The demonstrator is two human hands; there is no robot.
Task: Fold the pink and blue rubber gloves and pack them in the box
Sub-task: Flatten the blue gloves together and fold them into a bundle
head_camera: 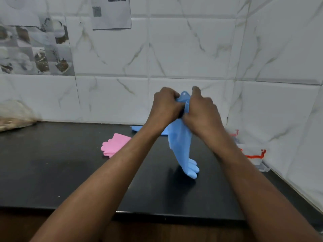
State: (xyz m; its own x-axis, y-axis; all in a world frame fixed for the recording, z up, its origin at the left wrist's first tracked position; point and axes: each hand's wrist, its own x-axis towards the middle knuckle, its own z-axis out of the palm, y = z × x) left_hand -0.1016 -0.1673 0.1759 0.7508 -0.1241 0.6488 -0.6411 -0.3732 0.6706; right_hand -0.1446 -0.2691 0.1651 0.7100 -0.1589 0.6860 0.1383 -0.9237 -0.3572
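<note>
Black desk (52, 172) spanning the lower field, backed by marbled wall tiles (192, 49). At centre, my left hand (166, 105) and right hand (201, 110) are closed side by side on the cuff of a blue glove (181, 145), which hangs with its fingertips touching the desk. A second blue glove (137, 128) lies flat at 12 o'clock behind it. Folded pink gloves (114, 144) lie at 9 o'clock. The clear box (253, 156) with red clips stands at 3 o'clock, partly hidden by my right forearm.
</note>
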